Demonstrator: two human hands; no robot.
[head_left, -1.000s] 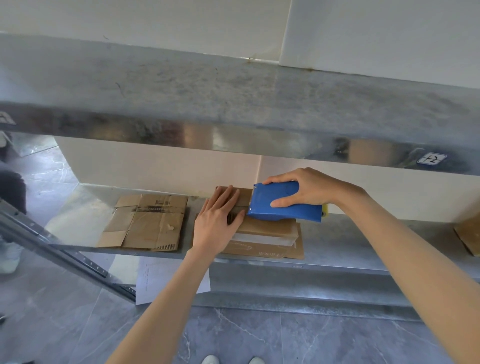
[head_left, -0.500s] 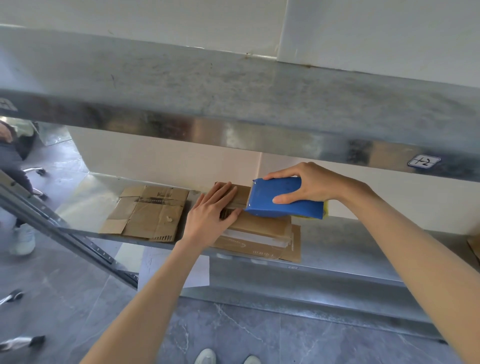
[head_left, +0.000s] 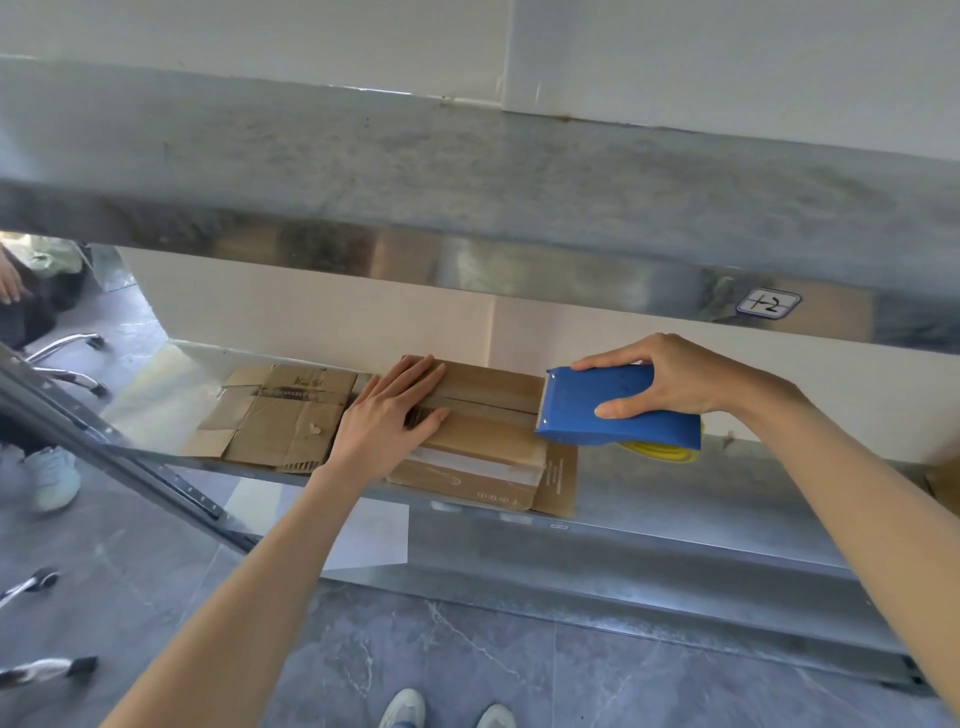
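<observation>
Taping the box (head_left: 488, 410) seam, I reckon: L hand (head_left: 387, 415) flat on it, R hand (head_left: 670, 374) gripping tape dispenser (head_left: 613, 410) just right of L; next needs a clean tear-off.

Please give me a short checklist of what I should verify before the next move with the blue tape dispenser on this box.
1. Left hand lies flat on the box, steadying it: ok.
2. Right hand has a full grip round the tape dispenser: ok.
3. Dispenser's toothed edge sits at the right end of the seam: ok.
4. Flaps meet along the seam: ok.
5. Tape stuck down along the seam: cannot tell.
6. Bare shelf to the right for the dispenser to travel: ok.
</observation>
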